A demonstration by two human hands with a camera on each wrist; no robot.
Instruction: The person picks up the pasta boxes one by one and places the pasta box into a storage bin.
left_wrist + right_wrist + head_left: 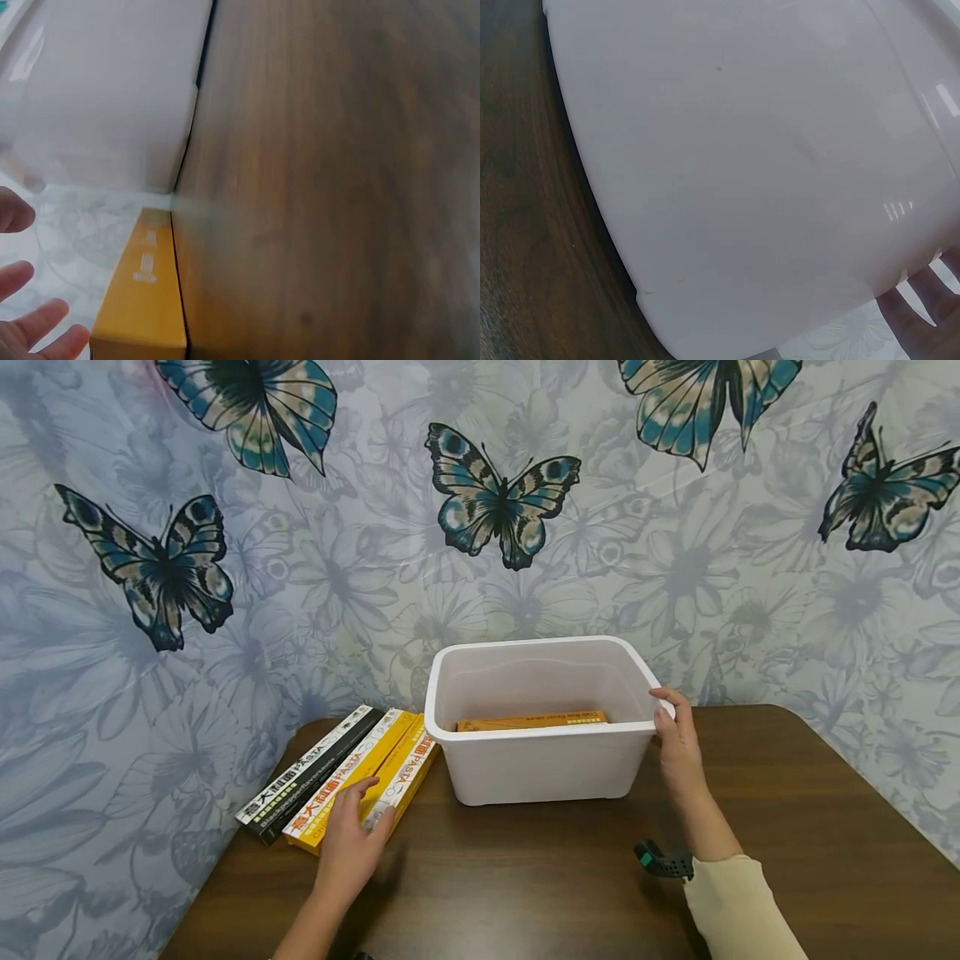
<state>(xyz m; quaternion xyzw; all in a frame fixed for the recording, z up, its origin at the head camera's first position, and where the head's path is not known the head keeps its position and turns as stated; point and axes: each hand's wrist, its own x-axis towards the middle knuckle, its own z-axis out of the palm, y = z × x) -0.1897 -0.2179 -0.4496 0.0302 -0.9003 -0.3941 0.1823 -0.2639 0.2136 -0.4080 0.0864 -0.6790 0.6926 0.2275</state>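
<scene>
A white plastic bin [542, 768] stands on the table, and a yellow box [532, 722] lies inside it, mostly hidden by the front wall. My right hand [681, 752] grips the bin's right rim; its fingers [922, 304] also show at the bin's edge in the right wrist view. To the left of the bin lie a yellow pasta box [408, 768], another yellow pasta box [348, 777] and a black-and-white pasta box [311, 772], side by side. Over the yellow boxes is my left hand [352, 839], fingers spread and loosely bent. Whether it touches them, I cannot tell.
The brown wooden table [525, 877] has rounded far corners. Behind it hangs a backdrop [360, 568] printed with butterflies and flowers. A dark band [663, 862] sits at my right wrist, beside a pale sleeve [738, 902].
</scene>
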